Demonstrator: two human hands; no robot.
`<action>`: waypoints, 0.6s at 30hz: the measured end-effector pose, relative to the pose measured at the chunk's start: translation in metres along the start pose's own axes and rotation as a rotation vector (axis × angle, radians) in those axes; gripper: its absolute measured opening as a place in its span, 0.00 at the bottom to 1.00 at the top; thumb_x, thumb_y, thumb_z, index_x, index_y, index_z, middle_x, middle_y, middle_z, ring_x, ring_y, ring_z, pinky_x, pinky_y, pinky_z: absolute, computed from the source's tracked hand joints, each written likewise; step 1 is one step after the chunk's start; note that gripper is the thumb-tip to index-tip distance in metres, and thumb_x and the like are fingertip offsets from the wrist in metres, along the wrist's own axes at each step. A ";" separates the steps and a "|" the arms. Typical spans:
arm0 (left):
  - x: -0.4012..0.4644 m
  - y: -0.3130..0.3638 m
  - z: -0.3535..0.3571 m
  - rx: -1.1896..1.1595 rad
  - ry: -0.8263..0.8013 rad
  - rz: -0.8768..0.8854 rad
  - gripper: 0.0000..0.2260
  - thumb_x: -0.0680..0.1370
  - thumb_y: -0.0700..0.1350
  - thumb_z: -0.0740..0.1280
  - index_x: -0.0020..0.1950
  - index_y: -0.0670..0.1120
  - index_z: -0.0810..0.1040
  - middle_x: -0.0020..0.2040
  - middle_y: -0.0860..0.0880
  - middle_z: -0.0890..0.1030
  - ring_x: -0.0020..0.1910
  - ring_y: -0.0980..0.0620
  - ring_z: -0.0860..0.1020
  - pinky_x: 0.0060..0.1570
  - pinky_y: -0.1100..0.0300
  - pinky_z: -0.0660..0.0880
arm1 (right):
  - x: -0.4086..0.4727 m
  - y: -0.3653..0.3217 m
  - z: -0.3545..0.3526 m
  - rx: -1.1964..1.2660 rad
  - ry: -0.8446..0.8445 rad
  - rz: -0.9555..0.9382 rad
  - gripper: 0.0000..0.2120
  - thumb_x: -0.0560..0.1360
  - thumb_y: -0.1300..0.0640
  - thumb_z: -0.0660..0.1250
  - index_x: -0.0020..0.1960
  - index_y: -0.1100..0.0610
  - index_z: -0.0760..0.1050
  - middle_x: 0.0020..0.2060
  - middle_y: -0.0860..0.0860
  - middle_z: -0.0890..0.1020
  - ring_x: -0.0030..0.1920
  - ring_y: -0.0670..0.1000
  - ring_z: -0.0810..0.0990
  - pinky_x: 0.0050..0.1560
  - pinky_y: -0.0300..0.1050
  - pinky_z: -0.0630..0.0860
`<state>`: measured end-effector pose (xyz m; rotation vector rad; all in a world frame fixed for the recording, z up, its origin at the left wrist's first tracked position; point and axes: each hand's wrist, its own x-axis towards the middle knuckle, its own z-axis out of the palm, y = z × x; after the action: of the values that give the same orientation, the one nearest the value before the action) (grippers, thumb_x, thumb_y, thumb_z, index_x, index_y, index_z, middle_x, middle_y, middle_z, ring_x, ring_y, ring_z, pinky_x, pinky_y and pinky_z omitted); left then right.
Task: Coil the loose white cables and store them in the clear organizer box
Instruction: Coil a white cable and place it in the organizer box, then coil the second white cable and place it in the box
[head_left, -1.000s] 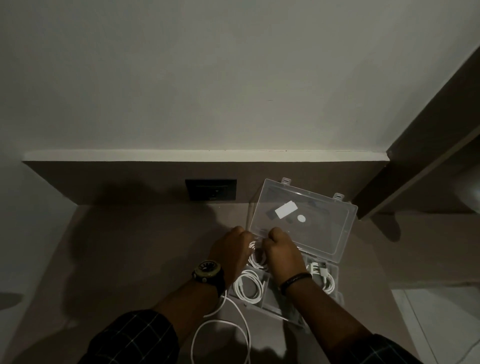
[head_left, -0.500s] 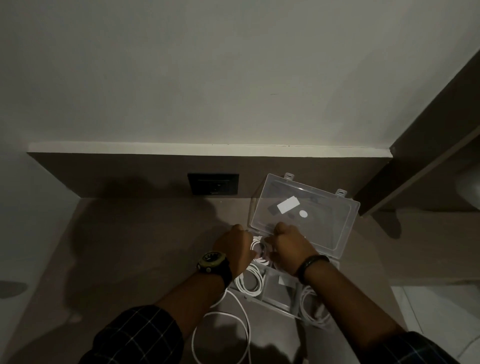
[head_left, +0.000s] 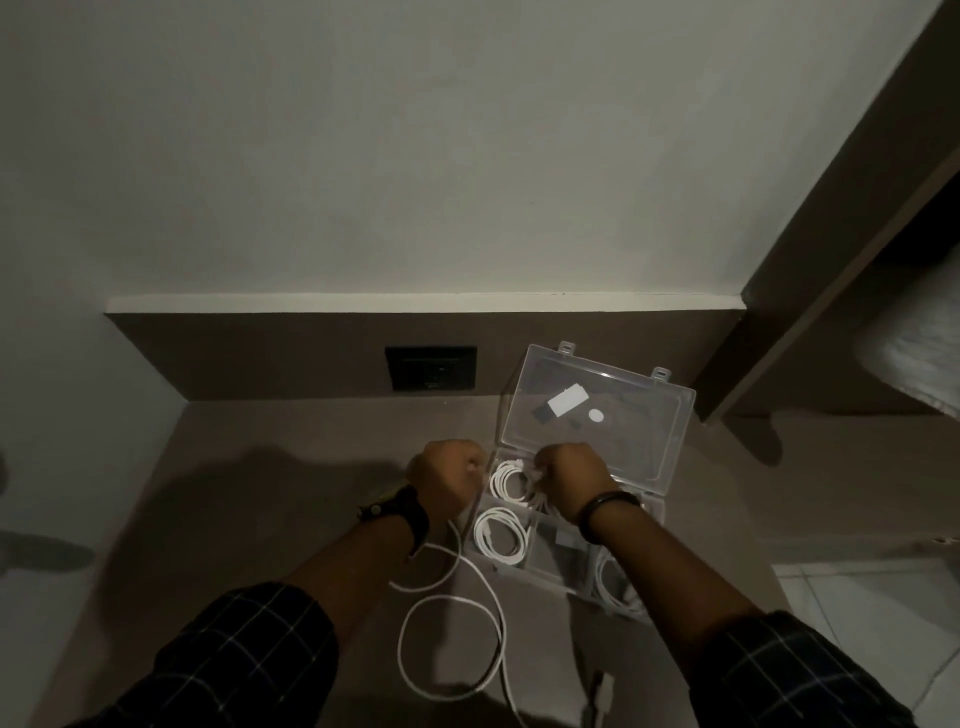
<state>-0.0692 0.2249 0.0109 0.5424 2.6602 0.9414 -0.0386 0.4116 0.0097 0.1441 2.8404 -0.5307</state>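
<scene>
The clear organizer box (head_left: 655, 514) sits on the brown desk with its lid (head_left: 602, 415) standing open at the back. A coiled white cable (head_left: 511, 480) lies in the back left compartment and another coil (head_left: 501, 538) in the front left one. My left hand (head_left: 451, 480) is fisted at the box's left edge, gripping a loose white cable (head_left: 451, 644) that trails down in loops over the desk. My right hand (head_left: 571, 480) is closed over the back compartment, fingers on the cable coil there. A third white cable (head_left: 615, 592) shows in the right compartment under my right forearm.
A black wall socket (head_left: 430, 368) is set in the brown back panel left of the box. A dark wooden frame (head_left: 810, 270) rises at the right, with light bedding (head_left: 914, 358) beyond it. A small connector (head_left: 602, 686) lies near the desk's front edge.
My hands have drawn apart: the left moved left to the box's edge, the right shifted right. The coil in the back compartment now shows between them.
</scene>
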 end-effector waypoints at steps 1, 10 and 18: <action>-0.007 -0.002 -0.003 -0.017 0.015 -0.005 0.14 0.74 0.44 0.60 0.46 0.39 0.82 0.48 0.39 0.84 0.49 0.40 0.80 0.51 0.50 0.75 | -0.007 0.000 -0.004 0.060 0.040 0.025 0.09 0.73 0.62 0.65 0.51 0.60 0.81 0.50 0.60 0.84 0.52 0.60 0.80 0.53 0.47 0.75; -0.077 0.032 0.038 -0.102 -0.063 0.077 0.04 0.72 0.41 0.69 0.40 0.45 0.84 0.43 0.46 0.86 0.46 0.46 0.82 0.50 0.55 0.77 | -0.122 0.017 -0.009 0.082 -0.286 0.260 0.14 0.66 0.48 0.74 0.30 0.56 0.76 0.25 0.50 0.80 0.26 0.49 0.81 0.28 0.42 0.77; -0.120 0.037 0.110 0.142 -0.362 0.160 0.10 0.77 0.45 0.62 0.50 0.43 0.82 0.54 0.44 0.84 0.56 0.42 0.79 0.57 0.51 0.74 | -0.188 0.034 0.053 0.078 -0.454 0.382 0.23 0.64 0.38 0.71 0.51 0.53 0.79 0.50 0.54 0.84 0.46 0.55 0.83 0.42 0.42 0.77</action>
<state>0.0874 0.2597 -0.0335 0.8772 2.3911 0.6243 0.1593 0.4142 -0.0013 0.4995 2.2770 -0.5118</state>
